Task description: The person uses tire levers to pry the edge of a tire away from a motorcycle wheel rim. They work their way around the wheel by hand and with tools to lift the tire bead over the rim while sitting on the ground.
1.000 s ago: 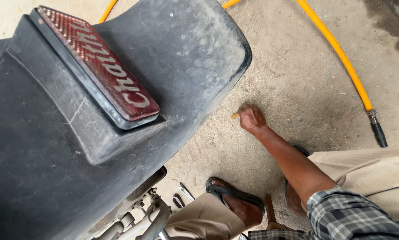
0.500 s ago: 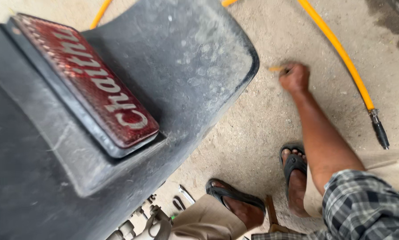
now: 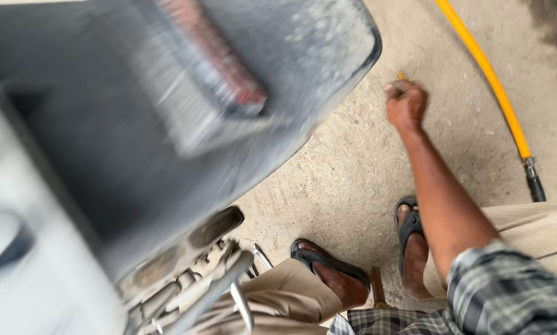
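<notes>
My right hand (image 3: 405, 103) is stretched out low over the concrete floor, fingers closed around a small thin orange-tipped object (image 3: 401, 75) that pokes out above the fist. It hovers just right of the rounded edge of a large grey vehicle mudguard (image 3: 328, 93), which carries a dark red reflector plate (image 3: 219, 68). That part of the view is blurred. My left hand is out of sight. My feet in dark sandals (image 3: 328, 263) rest on the floor below.
A yellow hose (image 3: 486, 74) with a black metal end (image 3: 534, 183) runs down the floor at the right. Metal engine or chain parts (image 3: 198, 285) show at the bottom left. A wooden stick (image 3: 378, 288) lies between my feet.
The camera swung left and blurred. My right hand moved up and away from my body along the floor, still closed on the small object.
</notes>
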